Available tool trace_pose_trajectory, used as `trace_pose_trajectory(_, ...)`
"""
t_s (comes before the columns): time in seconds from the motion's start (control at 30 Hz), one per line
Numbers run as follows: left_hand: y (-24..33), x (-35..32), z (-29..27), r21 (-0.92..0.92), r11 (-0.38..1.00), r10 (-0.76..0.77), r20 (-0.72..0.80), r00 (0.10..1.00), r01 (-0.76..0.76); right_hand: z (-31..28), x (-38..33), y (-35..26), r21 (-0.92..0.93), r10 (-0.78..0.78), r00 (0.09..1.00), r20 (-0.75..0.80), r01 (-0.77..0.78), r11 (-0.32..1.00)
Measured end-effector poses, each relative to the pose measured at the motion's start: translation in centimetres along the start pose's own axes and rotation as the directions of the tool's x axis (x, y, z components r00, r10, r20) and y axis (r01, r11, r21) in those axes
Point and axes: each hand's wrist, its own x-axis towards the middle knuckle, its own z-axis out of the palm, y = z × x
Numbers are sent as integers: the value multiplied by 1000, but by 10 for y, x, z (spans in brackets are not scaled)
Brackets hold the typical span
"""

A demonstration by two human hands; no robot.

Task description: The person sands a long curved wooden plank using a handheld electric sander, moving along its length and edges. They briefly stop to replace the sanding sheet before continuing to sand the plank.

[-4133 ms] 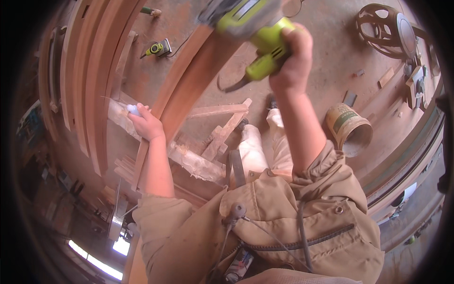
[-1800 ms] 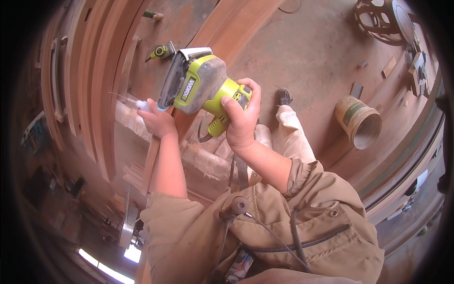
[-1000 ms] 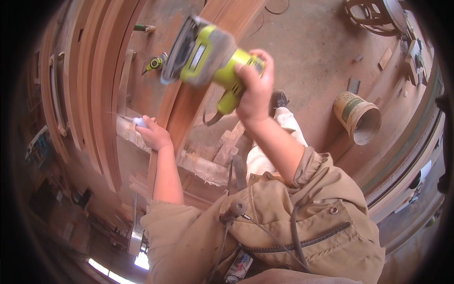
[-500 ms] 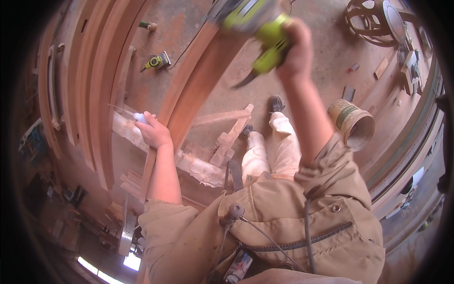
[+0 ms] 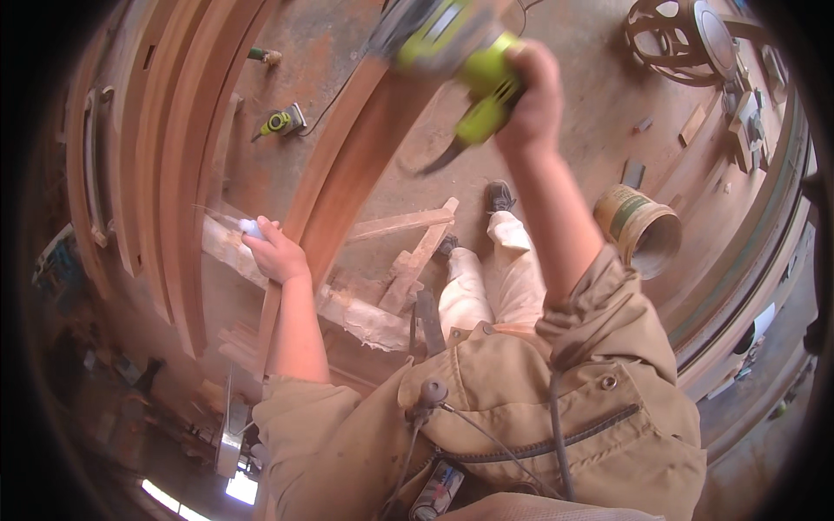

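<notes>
My right hand [image 5: 532, 108] is closed round the grip of a lime-green and grey power sander [image 5: 486, 82]. Its head, blurred by motion, is at the far part of a long reddish-brown wooden beam [image 5: 352, 165], and a dark cord tail hangs from the grip. My left hand [image 5: 282, 256] is at the beam's left edge, fingers closed round a small pale, rounded thing [image 5: 250, 227] with a thin spike pointing left. What kind of thing it is, I cannot tell. Under the beam runs a rough whitish support [image 5: 360, 319].
Several long curved boards [image 5: 187, 165] stand at the left. A second green sander [image 5: 278, 122] with a cord lies on the floor. To my right are a tipped bucket [image 5: 651, 230] and a round openwork wooden stool [image 5: 682, 39]. A wooden frame piece [image 5: 426, 247] lies near my feet.
My right hand and the sander have shifted slightly left in the view, as has most of the scene. Both hands keep their grips.
</notes>
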Motion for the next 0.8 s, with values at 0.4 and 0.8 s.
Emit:
trace_pose_trajectory(0.4, -10, 3, 6, 13, 1000, 25, -26, 999, -24, -4, 13, -13, -178, 55, 994, 95, -37, 983)
trace_pose_trajectory(0.8, -169, 7, -27, -603, 798, -90, -107, 990, 7, 25, -232, 127, -265, 146, 989, -9, -143, 953)
